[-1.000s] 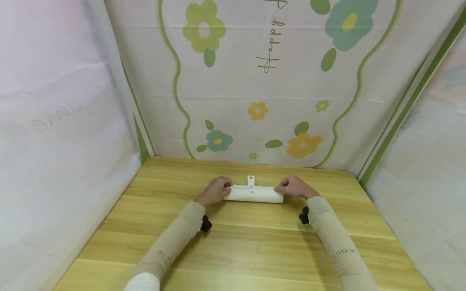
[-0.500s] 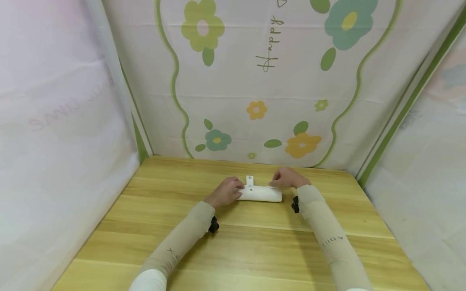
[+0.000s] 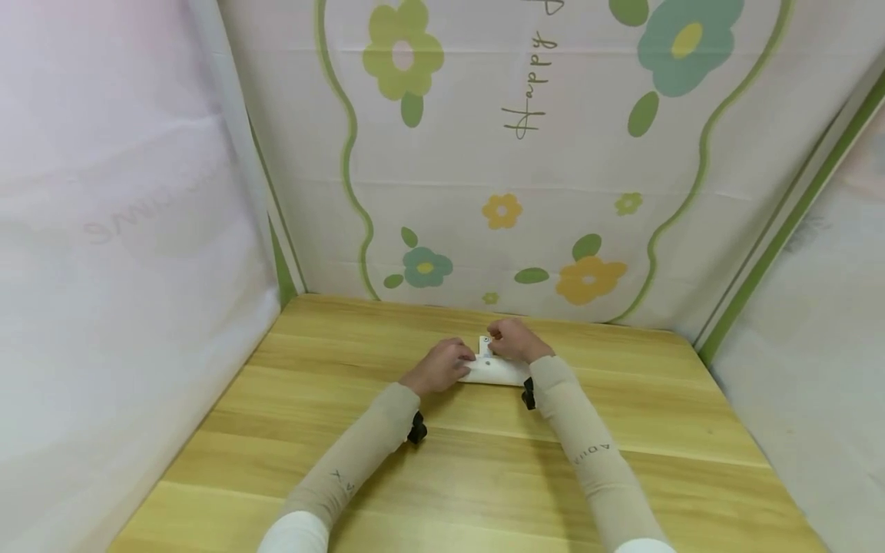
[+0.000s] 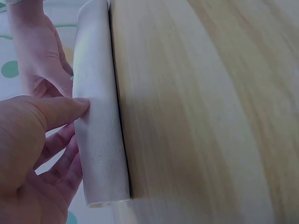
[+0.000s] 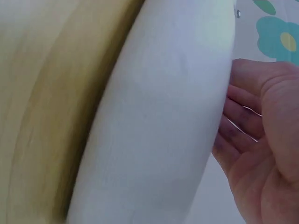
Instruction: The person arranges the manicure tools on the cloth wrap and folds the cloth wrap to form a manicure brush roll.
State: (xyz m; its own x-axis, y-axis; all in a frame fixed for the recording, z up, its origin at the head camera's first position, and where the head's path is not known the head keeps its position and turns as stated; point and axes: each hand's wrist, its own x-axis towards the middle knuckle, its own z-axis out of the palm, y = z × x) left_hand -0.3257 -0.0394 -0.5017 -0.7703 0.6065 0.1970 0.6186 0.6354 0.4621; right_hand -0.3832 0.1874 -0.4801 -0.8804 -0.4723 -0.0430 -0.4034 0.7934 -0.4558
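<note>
A white rolled-up cloth (image 3: 494,372) lies crosswise near the back of the table. A short white strap (image 3: 485,345) with a metal snap sticks out from its far side. My left hand (image 3: 440,365) holds the roll's left part. In the left wrist view, my left thumb presses on the cloth roll (image 4: 100,116) with the fingers behind it. My right hand (image 3: 517,340) is bent over the roll's far side, its fingertips at the strap. In the right wrist view, my right hand's fingers (image 5: 243,116) are partly hidden behind the roll, so their grip on the strap is unclear.
The roll rests on a wood-grain table (image 3: 442,491). A white flower-printed cloth wall (image 3: 456,169) stands at the table's back edge. More cloth walls rise at the left and right. A small black camera (image 3: 417,428) sits at my left wrist.
My right hand has left the roll's right end and moved left to the strap. My left hand has shifted right along the roll, closer to its middle. The head view has turned slightly.
</note>
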